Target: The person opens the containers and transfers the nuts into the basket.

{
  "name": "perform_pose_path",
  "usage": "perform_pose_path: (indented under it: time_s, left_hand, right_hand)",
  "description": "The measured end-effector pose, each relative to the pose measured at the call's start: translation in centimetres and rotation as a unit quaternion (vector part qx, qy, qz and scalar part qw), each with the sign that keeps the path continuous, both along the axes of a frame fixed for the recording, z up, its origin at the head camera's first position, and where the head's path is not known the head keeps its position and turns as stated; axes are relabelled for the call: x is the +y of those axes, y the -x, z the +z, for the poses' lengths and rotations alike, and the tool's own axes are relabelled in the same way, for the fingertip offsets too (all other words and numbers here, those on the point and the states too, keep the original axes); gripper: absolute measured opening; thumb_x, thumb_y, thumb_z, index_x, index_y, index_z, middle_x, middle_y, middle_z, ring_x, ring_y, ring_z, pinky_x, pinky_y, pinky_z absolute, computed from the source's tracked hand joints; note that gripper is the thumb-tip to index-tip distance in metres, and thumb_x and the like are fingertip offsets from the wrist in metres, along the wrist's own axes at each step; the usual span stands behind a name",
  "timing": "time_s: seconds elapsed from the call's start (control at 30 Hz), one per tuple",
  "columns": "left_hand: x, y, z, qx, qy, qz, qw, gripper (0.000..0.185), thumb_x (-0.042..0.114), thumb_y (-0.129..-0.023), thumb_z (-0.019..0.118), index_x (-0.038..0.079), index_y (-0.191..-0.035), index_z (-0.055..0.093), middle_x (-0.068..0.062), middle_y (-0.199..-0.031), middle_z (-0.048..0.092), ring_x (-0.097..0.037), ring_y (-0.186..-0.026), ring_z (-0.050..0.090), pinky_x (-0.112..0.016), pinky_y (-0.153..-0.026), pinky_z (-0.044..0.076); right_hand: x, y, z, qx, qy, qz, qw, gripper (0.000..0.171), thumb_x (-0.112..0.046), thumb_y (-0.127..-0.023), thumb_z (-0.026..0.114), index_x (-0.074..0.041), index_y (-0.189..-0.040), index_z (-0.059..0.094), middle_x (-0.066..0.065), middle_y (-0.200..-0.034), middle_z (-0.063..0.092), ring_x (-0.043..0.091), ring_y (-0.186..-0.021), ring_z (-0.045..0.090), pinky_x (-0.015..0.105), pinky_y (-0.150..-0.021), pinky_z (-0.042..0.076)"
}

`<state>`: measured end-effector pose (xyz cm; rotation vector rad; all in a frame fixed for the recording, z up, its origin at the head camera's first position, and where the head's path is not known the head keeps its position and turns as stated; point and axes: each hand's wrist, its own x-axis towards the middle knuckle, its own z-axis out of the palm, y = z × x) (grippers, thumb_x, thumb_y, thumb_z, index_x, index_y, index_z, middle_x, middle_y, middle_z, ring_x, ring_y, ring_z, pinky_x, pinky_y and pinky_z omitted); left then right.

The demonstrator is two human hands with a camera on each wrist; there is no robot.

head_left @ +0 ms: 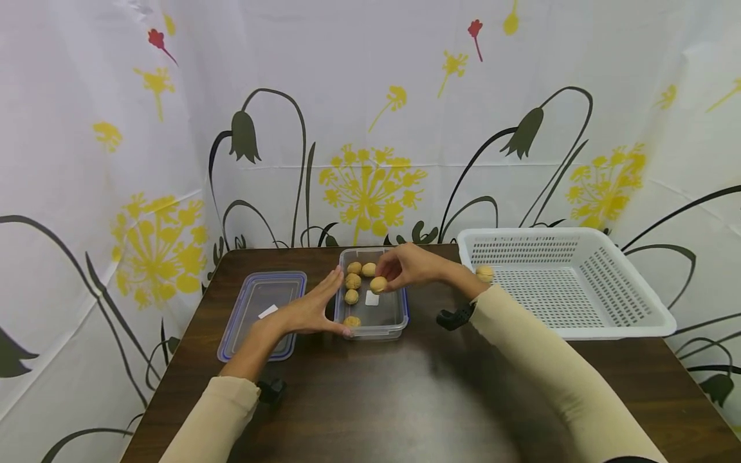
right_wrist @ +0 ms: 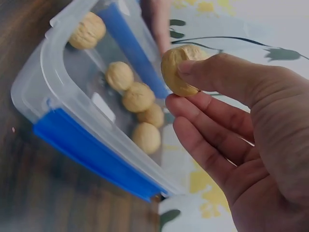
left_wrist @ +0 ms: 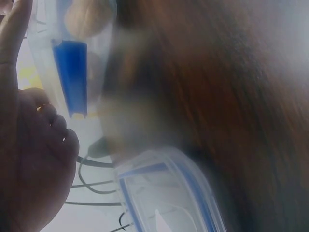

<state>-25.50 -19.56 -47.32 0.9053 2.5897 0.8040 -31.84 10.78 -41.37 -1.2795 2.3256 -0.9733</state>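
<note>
The right hand (head_left: pixel 412 267) is hovering over the clear plastic container (head_left: pixel 399 319) at the middle of the dark wooden table (head_left: pixel 405 399), and its thumb and fingertips (right_wrist: pixel 186 104) are pinching a walnut (head_left: pixel 379 284) just above the container's open top. In the right wrist view that same walnut (right_wrist: pixel 176 70) is sitting between the thumb and the index finger, with the other fingers curling loosely beneath it.

Five more walnuts (head_left: pixel 352 281) are lying inside the container: three in a column along its left side, one beside the far end of that column, and one (head_left: pixel 351 321) at the near left corner. A small white label is showing on the container's floor.

The left hand (head_left: pixel 307 312) is lying flat against the container's left wall, fingers straight and together, with the fingertips reaching the near left corner; it is pressing, not gripping.

To the left of that hand, the container's lid (head_left: pixel 260 312), clear with a blue rim, is resting flat on the table. On the right side, a white perforated basket (head_left: pixel 631 283) is standing on the table, with one walnut (head_left: pixel 484 273) lying in its near left corner, well apart from the container.
</note>
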Motion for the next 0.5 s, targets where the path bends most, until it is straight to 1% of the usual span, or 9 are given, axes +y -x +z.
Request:
perform_pose_path:
  time_s: [0.17, 0.4, 0.5]
  left_hand:
    - [-0.1, 0.1, -0.2, 0.005, -0.002, -0.005, 1.0, 0.13, 0.044, -0.085, 0.09, -0.009, -0.166, 0.002, -0.026, -0.175, -0.008, -0.048, -0.161, -0.002, -0.065, -0.128, 0.013]
    - [-0.1, 0.0, -0.1, -0.004, 0.007, 0.001, 1.0, 0.13, 0.045, -0.085, 0.089, -0.004, -0.167, 0.001, -0.021, -0.176, -0.01, -0.041, -0.163, -0.004, -0.062, -0.129, 0.012]
    - [-0.1, 0.0, -0.1, -0.002, 0.002, 0.0, 1.0, 0.13, 0.045, -0.085, 0.089, -0.006, -0.167, 0.002, -0.023, -0.176, -0.009, -0.043, -0.163, -0.003, -0.064, -0.129, 0.013]
  right_hand:
    - [2.1, 0.0, 1.2, -0.008, 0.012, -0.008, 1.0, 0.025, -0.005, -0.089, 0.084, -0.005, -0.113, 0.076, 0.004, -0.102, 0.078, 0.014, -0.093, 0.076, 0.03, -0.086, 0.063]
    - [5.1, 0.1, 2.6, -0.023, 0.026, -0.031, 0.999, 0.026, -0.002, -0.086, 0.085, -0.003, -0.111, 0.078, 0.006, -0.101, 0.079, 0.019, -0.092, 0.076, 0.033, -0.085, 0.064]
    - [6.6, 0.3, 3.1, -0.03, 0.03, -0.047, 0.998, 0.027, 0.0, -0.085, 0.086, -0.002, -0.11, 0.077, 0.007, -0.1, 0.078, 0.021, -0.091, 0.075, 0.031, -0.084, 0.063]
